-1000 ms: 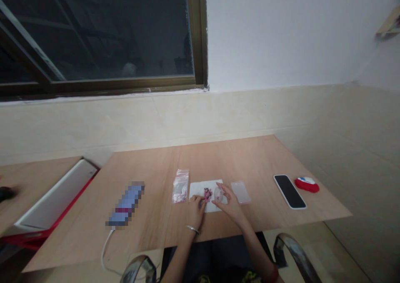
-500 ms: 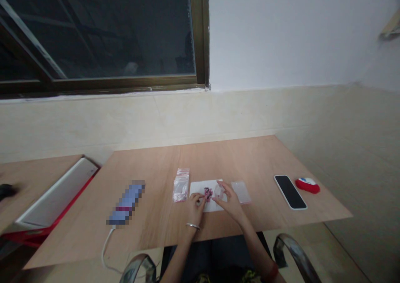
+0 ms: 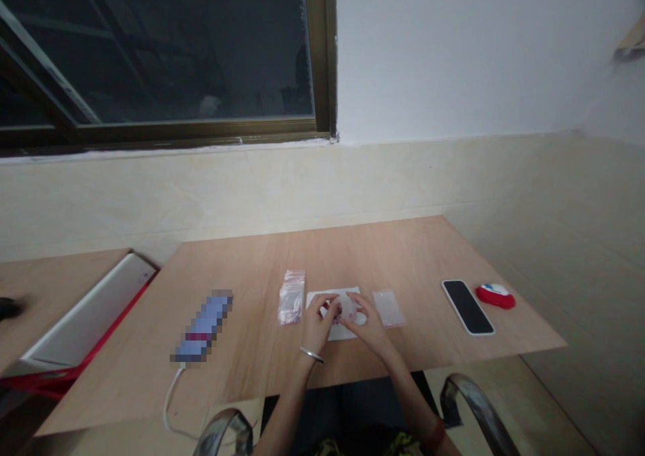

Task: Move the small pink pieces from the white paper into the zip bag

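Note:
My right hand (image 3: 373, 325) grips a small clear plastic bag (image 3: 349, 306) between thumb and fingers. Close against its left side is my left hand (image 3: 317, 322), fingers bent inward in a pinch; what they hold is too small to make out. Small dark and pink pieces (image 3: 337, 313) show between the two hands, partly covered by fingers and bag. A white sheet of paper (image 3: 342, 334) lies beneath. To its left is a pile of clear zip bags (image 3: 292, 298) with red edges. On the right a flat clear bag (image 3: 389, 307) rests on the table.
A black-screened phone (image 3: 467, 308) and a red object with a white and blue top (image 3: 496, 296) lie at the table's right. At left, a blurred-out phone (image 3: 204, 327) has a white cable (image 3: 170, 392). Metal chair arms (image 3: 224, 429) stand below the front edge.
My left hand has risen from the small pieces and moved right and away from me, up to the bag. The bag in my right hand has shifted slightly left.

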Action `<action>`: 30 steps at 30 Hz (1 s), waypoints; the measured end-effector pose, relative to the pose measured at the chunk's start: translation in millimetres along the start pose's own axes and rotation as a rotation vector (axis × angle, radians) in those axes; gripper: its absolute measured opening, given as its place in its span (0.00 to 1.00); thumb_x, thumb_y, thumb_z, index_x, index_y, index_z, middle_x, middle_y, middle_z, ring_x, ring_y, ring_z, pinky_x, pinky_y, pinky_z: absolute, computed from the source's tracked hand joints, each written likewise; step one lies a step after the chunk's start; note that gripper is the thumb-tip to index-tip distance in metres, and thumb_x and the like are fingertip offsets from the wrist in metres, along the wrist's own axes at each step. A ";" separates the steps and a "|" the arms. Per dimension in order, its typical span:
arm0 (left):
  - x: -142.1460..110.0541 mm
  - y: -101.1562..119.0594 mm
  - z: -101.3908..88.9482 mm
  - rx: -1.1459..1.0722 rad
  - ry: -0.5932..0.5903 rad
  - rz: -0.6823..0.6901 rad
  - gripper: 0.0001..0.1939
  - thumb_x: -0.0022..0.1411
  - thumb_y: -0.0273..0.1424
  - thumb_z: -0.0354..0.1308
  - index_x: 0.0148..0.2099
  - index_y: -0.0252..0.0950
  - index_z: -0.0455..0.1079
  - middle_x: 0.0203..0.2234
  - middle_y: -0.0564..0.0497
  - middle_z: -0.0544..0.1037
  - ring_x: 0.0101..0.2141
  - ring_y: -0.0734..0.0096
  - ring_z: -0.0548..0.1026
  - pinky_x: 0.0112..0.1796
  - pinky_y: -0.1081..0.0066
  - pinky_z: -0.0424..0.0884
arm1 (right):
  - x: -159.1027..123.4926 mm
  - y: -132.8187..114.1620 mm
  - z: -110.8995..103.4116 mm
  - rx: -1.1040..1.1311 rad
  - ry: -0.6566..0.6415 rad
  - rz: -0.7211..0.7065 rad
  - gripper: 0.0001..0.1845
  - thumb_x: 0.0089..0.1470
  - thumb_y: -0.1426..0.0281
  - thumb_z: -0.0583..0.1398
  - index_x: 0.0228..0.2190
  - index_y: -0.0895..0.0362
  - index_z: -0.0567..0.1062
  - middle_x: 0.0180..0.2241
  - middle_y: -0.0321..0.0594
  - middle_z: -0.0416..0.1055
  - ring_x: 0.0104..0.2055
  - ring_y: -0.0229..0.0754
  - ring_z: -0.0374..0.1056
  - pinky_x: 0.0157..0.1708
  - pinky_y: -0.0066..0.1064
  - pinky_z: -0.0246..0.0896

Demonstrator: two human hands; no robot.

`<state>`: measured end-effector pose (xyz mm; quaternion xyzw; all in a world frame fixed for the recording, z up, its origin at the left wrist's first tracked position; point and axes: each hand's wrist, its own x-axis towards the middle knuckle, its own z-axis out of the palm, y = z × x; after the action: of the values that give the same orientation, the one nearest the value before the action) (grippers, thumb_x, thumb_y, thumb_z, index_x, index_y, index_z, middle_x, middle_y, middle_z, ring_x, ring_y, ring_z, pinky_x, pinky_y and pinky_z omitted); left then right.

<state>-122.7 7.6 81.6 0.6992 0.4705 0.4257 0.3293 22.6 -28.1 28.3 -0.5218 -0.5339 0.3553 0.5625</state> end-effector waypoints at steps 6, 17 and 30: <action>17.7 -54.2 14.3 0.323 -0.079 -0.117 0.08 0.56 0.28 0.54 0.37 0.33 0.72 0.34 0.47 0.75 0.37 0.69 0.71 0.39 0.71 0.65 | -1.3 -6.2 -4.8 -0.003 0.015 0.012 0.32 0.40 0.65 0.66 0.49 0.51 0.67 0.52 0.45 0.64 0.52 0.47 0.62 0.47 0.40 0.63; 52.5 -52.4 26.8 0.570 -0.362 -0.201 0.07 0.56 0.28 0.58 0.37 0.30 0.71 0.36 0.44 0.73 0.38 0.66 0.72 0.41 0.65 0.67 | -4.3 -16.3 -12.2 -0.032 0.070 0.025 0.31 0.41 0.64 0.65 0.49 0.53 0.67 0.51 0.47 0.65 0.51 0.48 0.63 0.46 0.40 0.63; 36.0 49.0 -8.9 0.263 -0.049 0.041 0.10 0.62 0.34 0.51 0.36 0.33 0.69 0.30 0.49 0.73 0.32 0.70 0.71 0.35 0.69 0.67 | 7.7 -30.0 -7.7 -0.080 0.141 -0.014 0.32 0.39 0.64 0.66 0.48 0.53 0.68 0.49 0.45 0.66 0.51 0.48 0.62 0.49 0.42 0.60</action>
<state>-105.2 25.2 137.8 0.7560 0.4996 0.3498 0.2377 26.7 -28.4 60.0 -0.5638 -0.5105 0.2920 0.5799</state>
